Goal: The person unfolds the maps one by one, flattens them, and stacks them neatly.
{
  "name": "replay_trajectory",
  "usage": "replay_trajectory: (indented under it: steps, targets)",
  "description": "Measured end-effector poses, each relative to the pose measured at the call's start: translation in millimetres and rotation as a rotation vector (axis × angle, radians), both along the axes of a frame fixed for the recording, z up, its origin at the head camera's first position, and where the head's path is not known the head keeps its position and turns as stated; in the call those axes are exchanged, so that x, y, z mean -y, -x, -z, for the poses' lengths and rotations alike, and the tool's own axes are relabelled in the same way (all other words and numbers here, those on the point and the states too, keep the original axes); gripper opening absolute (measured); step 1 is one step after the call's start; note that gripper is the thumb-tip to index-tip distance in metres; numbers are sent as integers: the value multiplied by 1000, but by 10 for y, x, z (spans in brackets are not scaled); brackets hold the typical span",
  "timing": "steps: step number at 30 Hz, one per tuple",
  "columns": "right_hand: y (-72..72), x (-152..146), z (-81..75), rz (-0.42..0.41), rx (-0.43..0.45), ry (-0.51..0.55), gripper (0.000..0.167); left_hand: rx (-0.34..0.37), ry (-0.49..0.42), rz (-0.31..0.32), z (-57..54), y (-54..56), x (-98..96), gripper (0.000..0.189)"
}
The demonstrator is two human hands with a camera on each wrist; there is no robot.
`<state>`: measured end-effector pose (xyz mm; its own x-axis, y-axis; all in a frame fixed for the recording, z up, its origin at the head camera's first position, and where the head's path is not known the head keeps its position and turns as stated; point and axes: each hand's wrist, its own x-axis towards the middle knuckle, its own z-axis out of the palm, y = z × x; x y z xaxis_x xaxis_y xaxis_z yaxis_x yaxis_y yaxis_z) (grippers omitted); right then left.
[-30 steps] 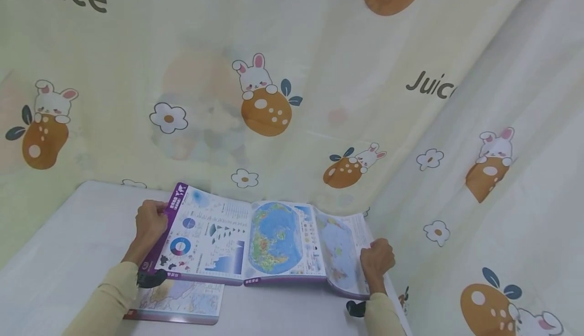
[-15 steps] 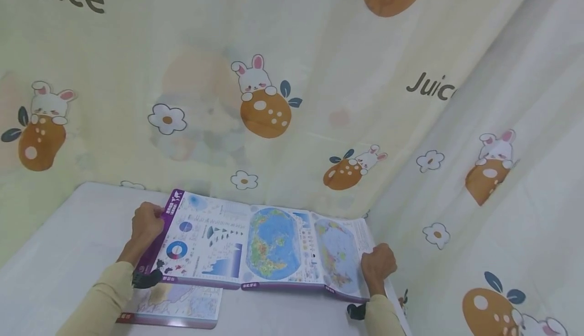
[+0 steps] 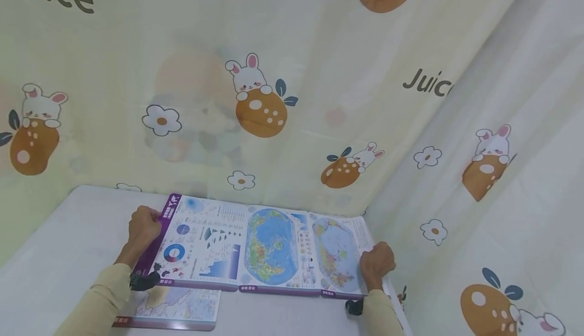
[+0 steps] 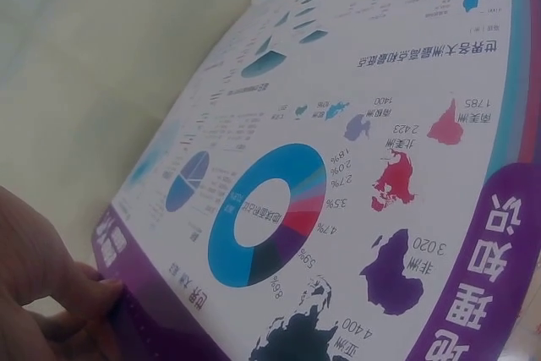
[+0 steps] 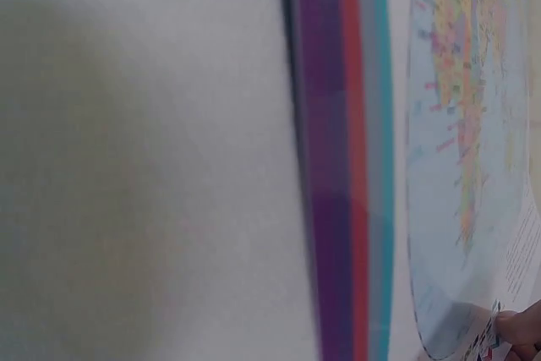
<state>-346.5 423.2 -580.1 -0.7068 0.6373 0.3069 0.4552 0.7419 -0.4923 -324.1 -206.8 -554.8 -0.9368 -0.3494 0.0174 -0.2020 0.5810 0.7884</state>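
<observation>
A glossy folding map lies unfolded in three panels, with charts on the left panel and world maps on the other two. My left hand pinches its purple left border; in the left wrist view the thumb of that hand lies on the border and the panel tilts upward. At the opposite end my right hand, fingers curled, grips the right edge. In the right wrist view, a fingertip presses the corner of the map panel, beside the striped edge.
A second map with a purple border lies nearer to me, partly under the folding map's left panel. All this is on a white-covered table. A curtain printed with rabbits hangs along the table's back and right side.
The right panel, bent and curled before, is now spread straight in line with the others. The left end of the map and my left hand have shifted slightly left and toward me.
</observation>
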Motion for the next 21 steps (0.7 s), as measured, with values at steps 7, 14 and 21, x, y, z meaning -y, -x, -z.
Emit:
replay_trajectory:
  steps: [7, 14, 21]
  targets:
    - [33, -21, 61, 58, 15, 74, 18, 16, 24, 6, 30, 23, 32, 38]
    - [36, -52, 33, 48, 15, 16, 19, -21, 53, 14, 62, 27, 66, 38]
    - [-77, 165, -4, -87, -27, -61, 28, -136, 125, 21, 138, -33, 254, 34]
